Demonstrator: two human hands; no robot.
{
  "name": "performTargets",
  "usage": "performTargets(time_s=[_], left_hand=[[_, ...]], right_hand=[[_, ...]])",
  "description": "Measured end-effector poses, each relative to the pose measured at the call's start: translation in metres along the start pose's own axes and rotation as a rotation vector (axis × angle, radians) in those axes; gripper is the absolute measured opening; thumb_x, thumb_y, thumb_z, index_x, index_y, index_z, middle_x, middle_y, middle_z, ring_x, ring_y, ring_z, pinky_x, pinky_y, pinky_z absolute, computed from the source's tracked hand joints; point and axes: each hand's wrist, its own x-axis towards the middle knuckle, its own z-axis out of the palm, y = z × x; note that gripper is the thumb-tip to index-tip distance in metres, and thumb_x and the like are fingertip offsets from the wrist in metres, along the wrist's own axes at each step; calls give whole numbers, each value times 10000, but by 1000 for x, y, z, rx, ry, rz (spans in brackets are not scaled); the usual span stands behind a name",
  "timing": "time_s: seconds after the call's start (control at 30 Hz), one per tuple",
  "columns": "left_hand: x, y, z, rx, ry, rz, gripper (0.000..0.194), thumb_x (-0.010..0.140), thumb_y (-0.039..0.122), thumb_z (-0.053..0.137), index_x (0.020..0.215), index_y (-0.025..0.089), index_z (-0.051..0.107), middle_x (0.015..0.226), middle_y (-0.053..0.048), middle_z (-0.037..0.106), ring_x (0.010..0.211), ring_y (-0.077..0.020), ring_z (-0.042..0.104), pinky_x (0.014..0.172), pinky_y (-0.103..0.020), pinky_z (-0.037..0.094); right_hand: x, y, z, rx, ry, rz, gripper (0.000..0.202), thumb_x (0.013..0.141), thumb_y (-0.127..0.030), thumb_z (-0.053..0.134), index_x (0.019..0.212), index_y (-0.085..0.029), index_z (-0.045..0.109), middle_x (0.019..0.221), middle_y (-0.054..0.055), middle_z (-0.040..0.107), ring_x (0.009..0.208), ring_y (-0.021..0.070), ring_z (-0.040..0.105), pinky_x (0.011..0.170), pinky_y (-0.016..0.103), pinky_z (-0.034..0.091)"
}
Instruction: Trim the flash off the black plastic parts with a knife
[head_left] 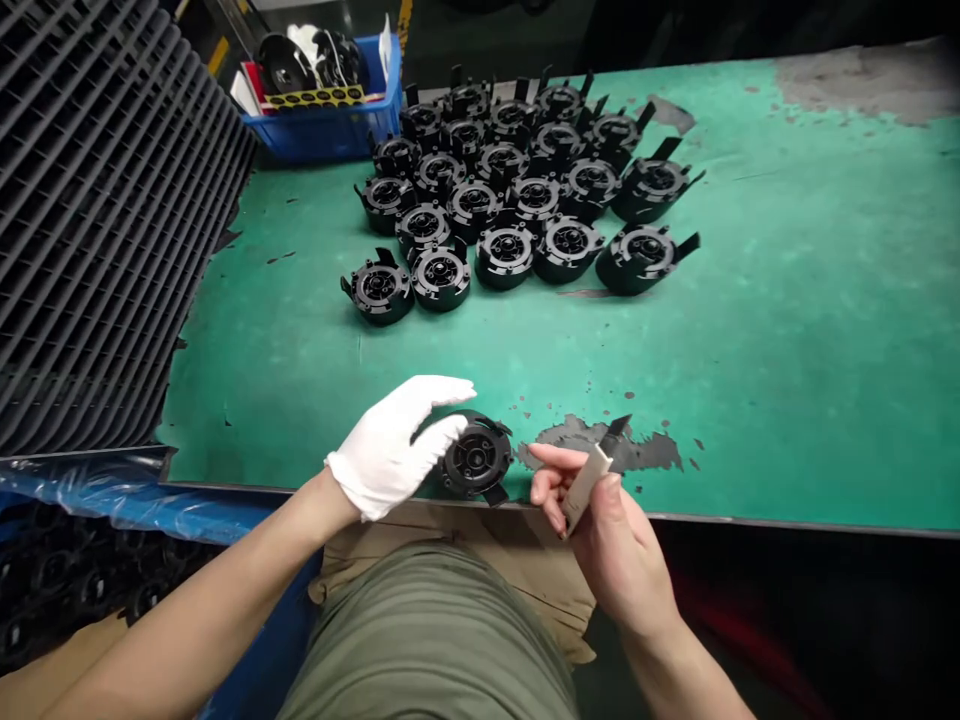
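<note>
My left hand [401, 440], in a white glove, is beside a round black plastic part [478, 458] at the table's front edge. Its fingers reach out past the part's far side and the thumb lies at its upper left rim; whether the thumb touches cannot be made out. The part has a ribbed hub in its middle and a tab pointing towards me. To its right, my bare right hand [611, 535] is closed round a utility knife [587, 490] with a pale handle. The dark blade points up and away, apart from the part.
Several similar black parts [506, 250] with upright tabs stand grouped at the back of the green table [787, 350]. A blue bin [326, 130] sits behind them on the left. Dark slatted stacks [97, 230] rise along the left edge. More black parts [75, 580] lie below, lower left.
</note>
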Motion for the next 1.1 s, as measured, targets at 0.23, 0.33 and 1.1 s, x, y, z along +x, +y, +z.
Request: performTargets(time_s=[0.23, 0.33, 1.1], left_hand=[[-3, -2, 5, 182, -240, 378, 874, 884, 724, 790, 1541, 217, 516, 1509, -189, 675, 1466, -390, 602, 1243, -578, 485], [5, -7, 5, 345, -280, 383, 677, 954, 422, 819, 1520, 197, 525, 1354, -160, 756, 1268, -350, 720, 1081, -526, 564], [13, -5, 19, 146, -259, 224, 938, 843, 538, 912, 1596, 234, 443, 1476, -164, 677, 1371, -362, 671, 1190, -494, 554]], right_hand=[[-6, -24, -26, -672, -44, -167, 270, 1109, -403, 615, 1292, -271, 763, 1010, 23, 773, 876, 147, 708, 834, 245, 570], [-9, -22, -24, -760, -53, -217, 321, 1112, -335, 605, 1417, -264, 677, 1105, 27, 806, 861, 134, 749, 790, 217, 592], [-17, -31, -21, -1483, -255, -622, 542, 993, 28, 453, 1516, -58, 566, 814, 17, 601, 680, 170, 554, 608, 335, 419]])
